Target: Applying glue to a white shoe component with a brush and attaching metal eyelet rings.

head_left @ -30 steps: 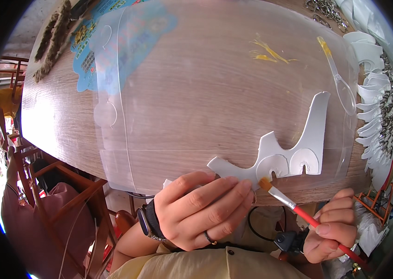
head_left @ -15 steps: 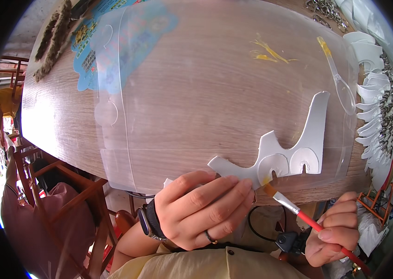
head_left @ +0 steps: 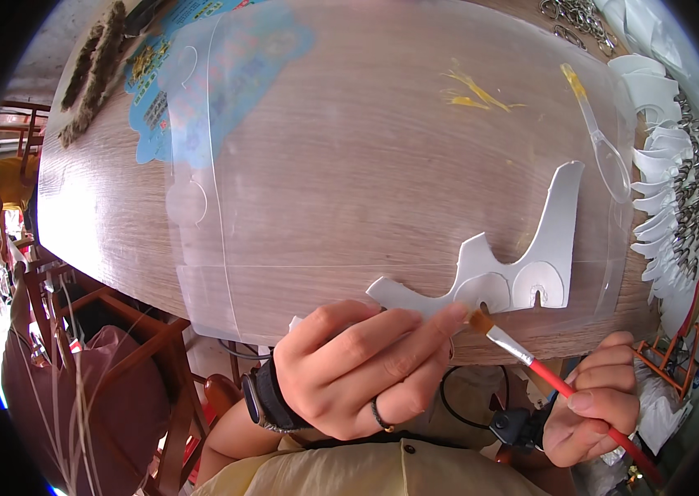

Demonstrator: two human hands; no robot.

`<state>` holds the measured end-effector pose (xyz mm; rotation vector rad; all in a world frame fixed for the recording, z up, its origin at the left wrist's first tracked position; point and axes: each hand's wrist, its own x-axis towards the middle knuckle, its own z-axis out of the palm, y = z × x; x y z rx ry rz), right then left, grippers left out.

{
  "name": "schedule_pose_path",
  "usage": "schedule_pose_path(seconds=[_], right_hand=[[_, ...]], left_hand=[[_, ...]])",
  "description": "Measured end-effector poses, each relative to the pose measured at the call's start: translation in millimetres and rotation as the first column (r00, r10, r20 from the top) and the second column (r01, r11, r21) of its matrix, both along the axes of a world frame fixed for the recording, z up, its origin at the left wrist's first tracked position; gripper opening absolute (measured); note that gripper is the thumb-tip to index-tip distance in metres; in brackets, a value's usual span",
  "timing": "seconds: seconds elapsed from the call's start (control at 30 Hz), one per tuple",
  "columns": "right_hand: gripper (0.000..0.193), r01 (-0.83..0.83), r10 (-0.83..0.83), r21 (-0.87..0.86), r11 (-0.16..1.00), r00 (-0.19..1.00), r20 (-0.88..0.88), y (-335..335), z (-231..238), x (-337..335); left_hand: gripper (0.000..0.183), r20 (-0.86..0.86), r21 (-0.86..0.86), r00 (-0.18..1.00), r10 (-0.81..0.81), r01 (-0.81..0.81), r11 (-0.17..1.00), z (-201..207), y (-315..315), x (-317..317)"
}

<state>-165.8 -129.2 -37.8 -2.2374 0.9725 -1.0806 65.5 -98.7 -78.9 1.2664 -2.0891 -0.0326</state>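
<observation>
We see our left hand (head_left: pixel 358 372) low in the view at about six o'clock, fingers curled and pinched on the near end of a flat white cut-out shape (head_left: pixel 523 264). The shape lies on the wooden worktop (head_left: pixel 349 165) and runs from our fingertips up toward two o'clock, with two rounded lobes along its near edge and a long arm rising from them. Our wrist carries a dark watch (head_left: pixel 260 397), and a ring sits on one finger.

Our right hand (head_left: pixel 593 409) is at about four o'clock, closed around the red handle of a small paintbrush (head_left: pixel 531 364). The brush slants up toward ten o'clock, and its tan bristles meet the white shape just beside our left fingertips.

A clear plastic sheet (head_left: pixel 283 215) covers most of the worktop under the shape. At about one o'clock on it are streaks of yellow paint (head_left: pixel 473 91), and just right of them lies a clear plastic spoon (head_left: pixel 597 140) with a yellow-stained handle tip. Along the worktop's right edge, around three o'clock, more white cut-outs (head_left: pixel 655 165) are stacked in an overlapping row beside a line of metal clips (head_left: pixel 692 190). At eleven o'clock a blue printed sheet (head_left: pixel 159 99) lies under the plastic.
</observation>
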Motion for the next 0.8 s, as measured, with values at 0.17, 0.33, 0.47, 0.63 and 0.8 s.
schedule_pose_path(seconds=[0.17,0.33,0.47,0.63,0.8], right_hand=[[0.022,-0.009,0.001,0.093,0.996,0.996,0.092,-1.7,1.4,-2.8],[0.030,-0.002,-0.208,0.397,0.918,0.850,0.484,2.0,-0.9,-0.7],[0.029,-0.340,-0.269,0.537,0.772,0.591,0.761,-6.1,16.9,-15.2],[0.030,0.026,-0.439,0.520,0.853,0.573,0.692,3.3,6.4,-19.1],[0.022,0.069,-0.063,-0.082,0.994,0.995,0.075,10.3,-11.6,-22.5]], left_hand=[[0.015,0.005,0.010,1.000,0.007,-0.007,1.000,1.6,-0.2,-0.7],[0.015,-0.006,0.021,1.000,-0.001,0.001,1.000,-0.8,-0.8,-0.3],[0.015,0.001,0.004,1.000,-0.005,0.005,1.000,1.6,-0.4,-0.3],[0.015,0.004,0.009,1.000,-0.002,0.002,1.000,1.6,0.4,0.1],[0.016,0.005,0.019,1.000,-0.016,0.016,1.000,1.4,-0.9,0.2]])
